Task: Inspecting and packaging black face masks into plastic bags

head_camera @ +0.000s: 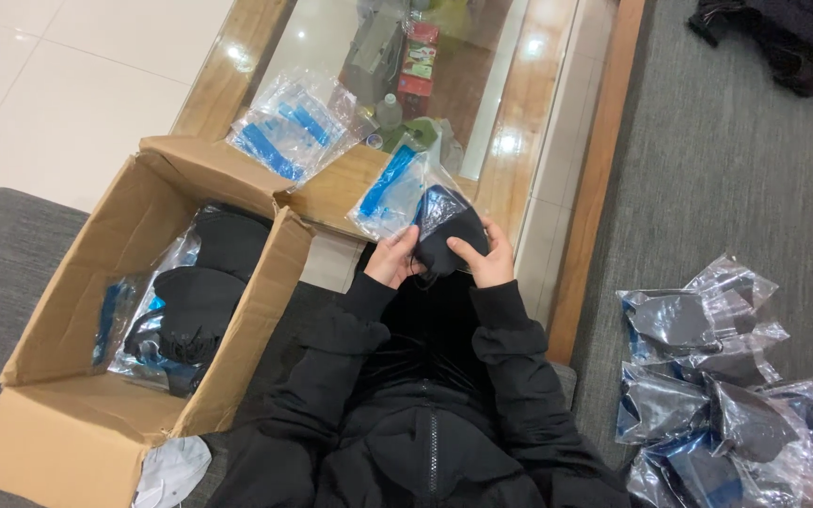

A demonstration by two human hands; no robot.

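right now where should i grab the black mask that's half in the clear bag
Grip the mask by its lower edge, the part outside the clear bag, coming from below on the person's side. Its upper end is tucked into the bag's mouth, so only the near half is bare. The left hand and right hand pinch it there.

1. Single view: head-worn camera, looking steeply down over the wearer's chest and lap.
2. Range: close. Hands point(444, 252) sit just above frame centre.
3. Coverage: box point(68, 414) lower left, table point(538, 122) top centre, bagged pile point(726, 386) lower right.
4. No second view; no shared field to report.
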